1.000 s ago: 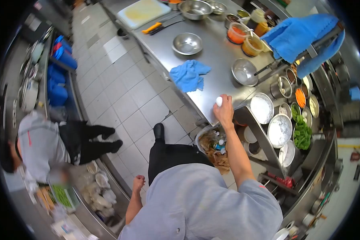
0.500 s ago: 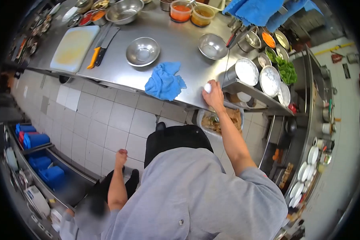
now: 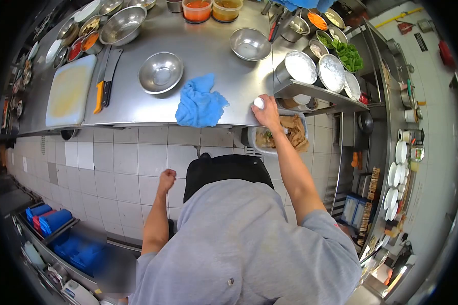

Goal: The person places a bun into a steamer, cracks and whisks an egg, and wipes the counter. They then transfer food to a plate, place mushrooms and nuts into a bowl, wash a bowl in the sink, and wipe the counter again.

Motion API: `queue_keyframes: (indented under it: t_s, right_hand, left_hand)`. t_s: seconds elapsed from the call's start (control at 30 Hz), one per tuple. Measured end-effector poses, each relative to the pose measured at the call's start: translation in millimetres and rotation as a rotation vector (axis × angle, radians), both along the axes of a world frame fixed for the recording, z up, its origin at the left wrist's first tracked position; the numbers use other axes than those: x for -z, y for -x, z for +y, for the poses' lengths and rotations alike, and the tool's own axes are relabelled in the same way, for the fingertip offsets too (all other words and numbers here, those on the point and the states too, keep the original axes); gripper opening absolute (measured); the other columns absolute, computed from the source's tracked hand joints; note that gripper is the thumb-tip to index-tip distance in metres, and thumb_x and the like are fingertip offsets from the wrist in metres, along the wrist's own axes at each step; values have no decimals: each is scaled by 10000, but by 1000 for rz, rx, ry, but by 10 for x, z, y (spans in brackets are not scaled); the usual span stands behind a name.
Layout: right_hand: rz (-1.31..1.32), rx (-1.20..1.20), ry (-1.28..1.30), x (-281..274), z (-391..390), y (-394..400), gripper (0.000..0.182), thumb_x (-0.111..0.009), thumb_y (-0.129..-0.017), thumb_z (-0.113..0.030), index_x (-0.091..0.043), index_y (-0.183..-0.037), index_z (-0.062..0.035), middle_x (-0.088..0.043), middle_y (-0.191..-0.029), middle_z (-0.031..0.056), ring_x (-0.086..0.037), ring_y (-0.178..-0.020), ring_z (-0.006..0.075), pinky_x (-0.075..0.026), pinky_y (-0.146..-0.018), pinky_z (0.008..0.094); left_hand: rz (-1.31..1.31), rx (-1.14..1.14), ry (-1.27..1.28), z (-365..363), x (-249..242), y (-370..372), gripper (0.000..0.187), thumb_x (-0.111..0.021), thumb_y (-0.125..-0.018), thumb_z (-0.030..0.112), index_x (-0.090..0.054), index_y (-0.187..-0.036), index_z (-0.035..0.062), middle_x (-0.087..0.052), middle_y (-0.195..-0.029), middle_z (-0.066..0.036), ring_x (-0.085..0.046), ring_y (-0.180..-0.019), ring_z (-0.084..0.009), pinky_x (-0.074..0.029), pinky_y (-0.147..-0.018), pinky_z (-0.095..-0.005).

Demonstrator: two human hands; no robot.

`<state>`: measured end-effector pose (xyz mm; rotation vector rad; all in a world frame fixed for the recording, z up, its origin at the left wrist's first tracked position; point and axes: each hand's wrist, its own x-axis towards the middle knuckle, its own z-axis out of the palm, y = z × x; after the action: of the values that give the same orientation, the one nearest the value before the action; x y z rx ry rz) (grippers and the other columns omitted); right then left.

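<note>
At the front edge of the steel counter (image 3: pixel 122 109), my right hand (image 3: pixel 268 114) is closed around a white egg (image 3: pixel 259 102). The egg's rounded end shows past the fingertips. Away from the counter, my left hand (image 3: pixel 167 180) hangs over the floor with its fingers curled in and nothing visible in them. A crumpled blue cloth (image 3: pixel 201 101) lies left of my right hand. Behind the cloth are a steel bowl (image 3: pixel 161 73) and, farther right, a second steel bowl (image 3: pixel 251 44).
Two knives (image 3: pixel 107 84) lie beside a white cutting board (image 3: pixel 71 91). Below my right forearm stands a bin (image 3: pixel 259 145) with brown scraps. Containers of white powder (image 3: pixel 300 67) and leafy greens (image 3: pixel 348 57) sit at right. Blue bins (image 3: pixel 56 222) stand behind at lower left.
The view has turned a little, so the counter things appear farther left. My right hand still holds the egg near the edge. The other person at lower left has mostly gone from view.
</note>
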<state>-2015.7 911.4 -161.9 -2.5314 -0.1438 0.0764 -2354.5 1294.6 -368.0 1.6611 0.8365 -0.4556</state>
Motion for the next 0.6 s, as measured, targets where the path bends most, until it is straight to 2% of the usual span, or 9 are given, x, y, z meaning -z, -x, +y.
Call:
queue_keyframes:
  t_s: [0.03,0.1,0.2,0.3,0.4,0.5,0.6]
  right_hand:
    - [-45,32,-32,-109,15,28,506,-745,-758,-273,-551,-1175,-63,-542,-1127,198,-557,-1050,412,-479,-875,461]
    - [-140,85,-96,-315,72,88,506,-745,-764,-291,-546,-1169,-62,-548,-1115,204,-557,-1054,412,-480,-872,459]
    - [-27,103,69,-330,67,130,519,-751,-775,-280,-514,-1184,-65,-529,-1186,206,-587,-1013,424,-493,-834,469]
    - [-75,-29,-8,-51,-100,73,480,-754,-778,-270,-507,-1127,-52,-547,-1152,213,-599,-950,407,-489,-789,472]
    - [-172,57,-171,-268,-52,129,489,-770,-763,-267,-499,-1103,-44,-584,-1070,223,-602,-897,399,-483,-763,473]
    - [-116,7,-173,-160,-160,115,479,-774,-759,-251,-498,-1091,-43,-612,-960,219,-607,-883,400,-480,-760,467]
    - [-146,-69,-213,-3,-242,70,470,-776,-754,-226,-500,-1088,-46,-620,-914,218,-606,-869,404,-479,-764,469]
  left_hand:
    - [-44,139,-65,-82,52,34,137,-578,-872,152,-657,-855,41,-627,-677,-51,-606,-607,-135,-448,-501,-283]
    - [-46,195,-111,-223,20,146,152,-572,-869,155,-659,-822,40,-629,-672,-64,-606,-597,-148,-455,-501,-290]
    - [69,-4,39,-326,-69,374,139,-571,-859,139,-659,-823,37,-626,-670,-66,-610,-597,-154,-460,-495,-299]
    - [209,14,-45,-214,23,696,128,-565,-853,122,-655,-854,31,-627,-686,-62,-611,-596,-150,-465,-480,-300]
    - [263,-134,-29,-156,-164,877,121,-545,-845,89,-646,-867,27,-620,-697,-58,-601,-590,-139,-468,-464,-291]
    - [284,-239,-26,-160,-318,954,124,-525,-853,72,-639,-876,27,-607,-698,-46,-585,-581,-134,-469,-463,-279]
    - [322,-167,-35,-233,-402,930,197,-446,-898,113,-629,-964,84,-642,-840,-29,-638,-737,-160,-500,-561,-310]
